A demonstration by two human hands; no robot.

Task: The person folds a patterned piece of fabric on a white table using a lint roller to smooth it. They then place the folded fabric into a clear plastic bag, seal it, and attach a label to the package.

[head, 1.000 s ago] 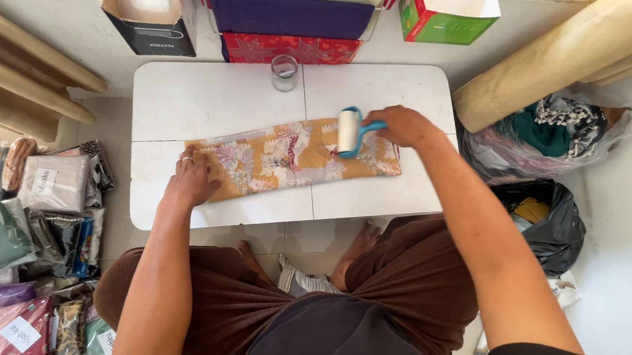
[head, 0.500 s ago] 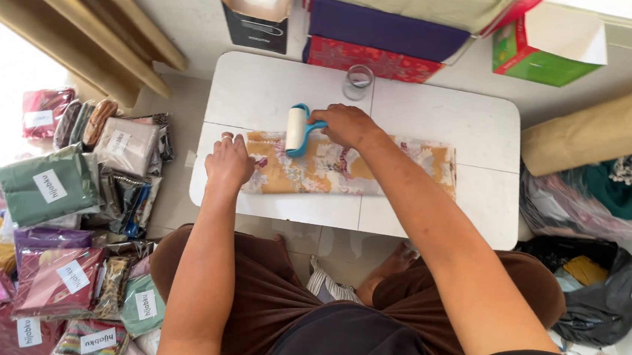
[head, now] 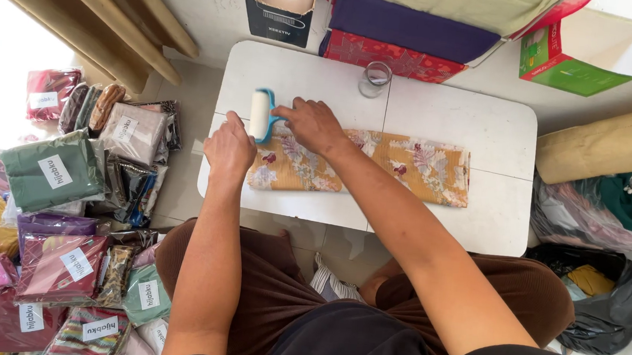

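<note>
A folded orange floral cloth (head: 399, 165) lies lengthwise on a small white table (head: 448, 116). My right hand (head: 311, 123) grips the blue handle of a white lint roller (head: 261, 114), which rests at the cloth's left end. Beside it, my left hand (head: 229, 148) presses down flat on the same left end of the cloth, fingers together. Both forearms reach forward from my lap.
A small clear glass (head: 375, 78) stands at the table's far edge. Behind it are stacked purple and red boxes (head: 409, 38), a green box (head: 578, 51) and an open carton (head: 279, 2). Several bagged cloths (head: 66, 203) cover the floor on the left; black bags (head: 592, 297) sit on the right.
My right hand has run the roller leftward along the cloth from its right part to its left end. My left hand has stayed on the left end. The view has shifted.
</note>
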